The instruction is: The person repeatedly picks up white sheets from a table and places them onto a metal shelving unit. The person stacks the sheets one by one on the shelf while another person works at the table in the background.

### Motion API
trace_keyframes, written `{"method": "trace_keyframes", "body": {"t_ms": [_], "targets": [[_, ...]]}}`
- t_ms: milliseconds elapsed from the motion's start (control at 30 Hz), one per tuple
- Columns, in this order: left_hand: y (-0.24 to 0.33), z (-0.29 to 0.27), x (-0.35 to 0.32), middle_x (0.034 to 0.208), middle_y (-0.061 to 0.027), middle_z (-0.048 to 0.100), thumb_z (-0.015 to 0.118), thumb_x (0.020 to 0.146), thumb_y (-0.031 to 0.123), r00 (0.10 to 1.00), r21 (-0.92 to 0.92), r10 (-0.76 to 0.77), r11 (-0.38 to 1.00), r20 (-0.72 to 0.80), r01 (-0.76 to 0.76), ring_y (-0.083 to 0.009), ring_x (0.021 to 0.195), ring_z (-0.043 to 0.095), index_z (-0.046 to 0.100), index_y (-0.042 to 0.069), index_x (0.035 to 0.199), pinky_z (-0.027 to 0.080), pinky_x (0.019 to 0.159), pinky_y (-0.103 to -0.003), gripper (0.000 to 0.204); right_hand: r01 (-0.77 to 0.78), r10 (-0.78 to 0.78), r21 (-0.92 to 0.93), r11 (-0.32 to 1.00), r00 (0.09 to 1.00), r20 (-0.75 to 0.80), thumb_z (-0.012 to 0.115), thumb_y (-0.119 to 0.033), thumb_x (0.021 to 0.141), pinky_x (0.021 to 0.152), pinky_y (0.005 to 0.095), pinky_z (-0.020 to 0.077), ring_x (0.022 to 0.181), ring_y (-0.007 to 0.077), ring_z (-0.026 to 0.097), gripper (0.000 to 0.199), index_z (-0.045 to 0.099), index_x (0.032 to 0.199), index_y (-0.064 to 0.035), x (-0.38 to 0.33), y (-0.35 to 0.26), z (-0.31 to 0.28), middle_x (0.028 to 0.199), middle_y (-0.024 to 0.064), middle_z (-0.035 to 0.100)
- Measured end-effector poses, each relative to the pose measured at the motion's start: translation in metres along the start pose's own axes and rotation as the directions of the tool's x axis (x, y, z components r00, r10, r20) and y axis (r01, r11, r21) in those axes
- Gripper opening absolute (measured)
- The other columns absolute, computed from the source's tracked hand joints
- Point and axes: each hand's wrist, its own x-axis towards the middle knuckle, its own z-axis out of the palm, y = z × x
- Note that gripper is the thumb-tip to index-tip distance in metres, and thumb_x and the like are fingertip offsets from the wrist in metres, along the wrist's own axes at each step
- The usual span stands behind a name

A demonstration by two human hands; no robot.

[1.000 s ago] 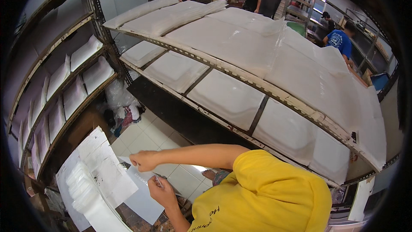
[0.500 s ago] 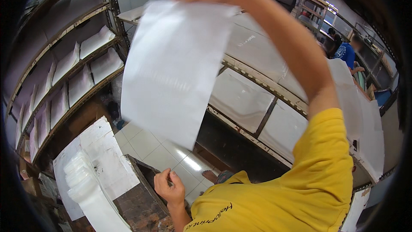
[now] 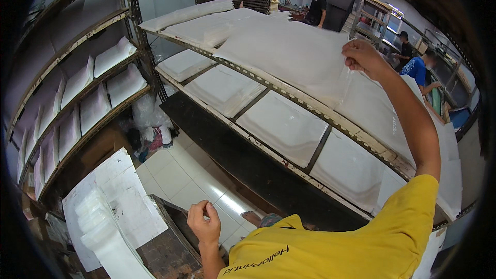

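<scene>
My right hand (image 3: 364, 58) is closed in a pinch on the right edge of a thin, whitish translucent plastic sheet (image 3: 289, 57). The sheet lies spread over the top level of a long metal rack (image 3: 330, 115), among other such sheets. Loosely curled with nothing visible in it, my left hand (image 3: 204, 221) hovers beside the dark workbench (image 3: 170, 258), low in front of my body. On that bench, a fanned stack of clear plastic sheets (image 3: 101, 222) rests on a stained white board (image 3: 132, 196).
Lower rack compartments hold more sheet stacks (image 3: 281, 124). At the left, a curved-looking shelf unit (image 3: 82, 77) carries further stacks. Plastic bags and cloths (image 3: 155, 137) lie near the tiled floor (image 3: 188, 181). Several people, including one in black (image 3: 316, 8), are farther back.
My right hand has swung to the right and down from high up, bringing the raised sheet down onto the rack's top level. My left hand has barely moved.
</scene>
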Motion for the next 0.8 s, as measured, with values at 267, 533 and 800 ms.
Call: {"method": "trace_keyframes", "body": {"t_ms": [267, 533, 800], "targets": [[0.001, 0.002, -0.007, 0.072, -0.0115, 0.059, 0.062, 0.088, 0.005, 0.998, 0.025, 0.024, 0.999, 0.065, -0.026, -0.0217, 0.059, 0.057, 0.064, -0.001, 0.088, 0.045, 0.055, -0.032, 0.006, -0.019, 0.028, -0.215, 0.976, 0.999, 0.035, 0.066, -0.018, 0.086, 0.053, 0.0268, 0.0505, 0.06, 0.0128, 0.062, 0.018, 0.06, 0.087, -0.0008, -0.014, 0.005, 0.004, 0.072, 0.0061, 0.063], [0.001, 0.001, -0.016, 0.068, -0.01, 0.057, 0.064, 0.084, 0.003, 0.999, 0.021, -0.022, 1.0, 0.038, 0.021, -0.0254, 0.057, 0.054, 0.063, 0.001, 0.086, 0.041, 0.055, -0.037, 0.003, -0.007, 0.006, -0.358, 0.934, 1.0, -0.005, 0.065, -0.017, 0.087, 0.044, 0.0248, 0.0437, 0.051, 0.0097, 0.056, 0.017, 0.057, 0.089, -0.0011, -0.014, 0.013, -0.002, 0.066, 0.0038, 0.059], [-0.001, 0.002, -0.022, 0.069, -0.0101, 0.058, 0.064, 0.083, 0.003, 0.998, 0.028, -0.038, 0.999, 0.043, 0.037, -0.0261, 0.057, 0.054, 0.064, 0.001, 0.085, 0.042, 0.056, -0.038, 0.003, 0.131, -0.122, -0.637, 0.76, 0.991, 0.058, 0.065, -0.021, 0.085, 0.055, 0.0328, 0.0477, 0.064, 0.0174, 0.061, 0.021, 0.06, 0.081, -0.0003, -0.003, 0.018, -0.009, 0.072, 0.0081, 0.063]]}}
